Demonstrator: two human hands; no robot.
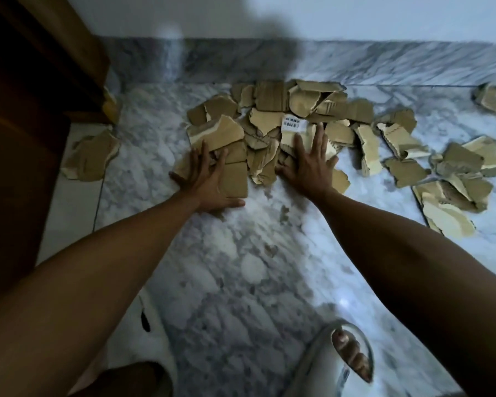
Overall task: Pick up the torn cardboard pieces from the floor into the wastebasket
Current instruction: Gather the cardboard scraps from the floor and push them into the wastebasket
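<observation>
Your left hand (209,179) and right hand (307,164) lie flat on the near edge of the cardboard pile (272,121) at centre frame, fingers straight and spread, pinching nothing. Set wide apart like that, they look placed to rake the scraps together so you can lift a big batch rather than single bits. More pieces (453,179) lie scattered at right, one piece (90,159) sits at left by the dark wooden furniture (26,110), and another lies at the far upper right. The marble floor (241,267) carries everything. No wastebasket shows, so you'll need to find it before lifting.
</observation>
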